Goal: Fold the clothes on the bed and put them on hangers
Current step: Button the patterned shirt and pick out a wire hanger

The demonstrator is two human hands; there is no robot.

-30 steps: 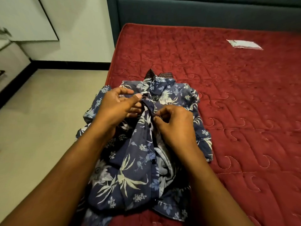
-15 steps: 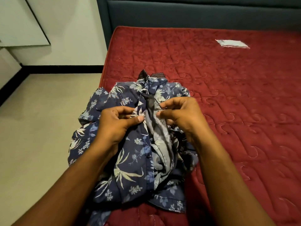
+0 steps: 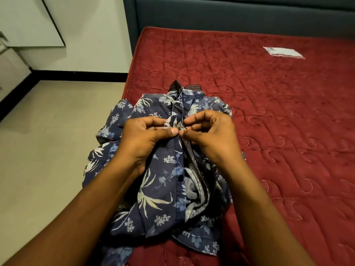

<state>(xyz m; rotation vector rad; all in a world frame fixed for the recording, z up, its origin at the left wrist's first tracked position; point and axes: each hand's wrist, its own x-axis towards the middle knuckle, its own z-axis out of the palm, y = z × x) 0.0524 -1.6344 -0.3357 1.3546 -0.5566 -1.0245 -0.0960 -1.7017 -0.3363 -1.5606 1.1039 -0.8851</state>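
A navy shirt with a pale floral print (image 3: 161,191) lies bunched at the left edge of the red quilted bed (image 3: 278,131), collar pointing away from me. My left hand (image 3: 146,139) pinches the left front edge of the shirt just below the collar. My right hand (image 3: 209,135) pinches the right front edge, thumb tips of both hands almost meeting at the placket. Lower down the front hangs apart and shows the grey inside. A dark patterned collar (image 3: 184,86) of another garment peeks out under the shirt. No hanger is in view.
A white packet (image 3: 283,52) lies far right on the bed. A dark teal headboard (image 3: 240,14) runs along the back. Beige floor (image 3: 50,143) and a white wall with a black skirting are on the left.
Both hands have moved down the shirt front from the collar and drawn together, closing the gap between the two front edges. The shirt has bunched up a little toward me.
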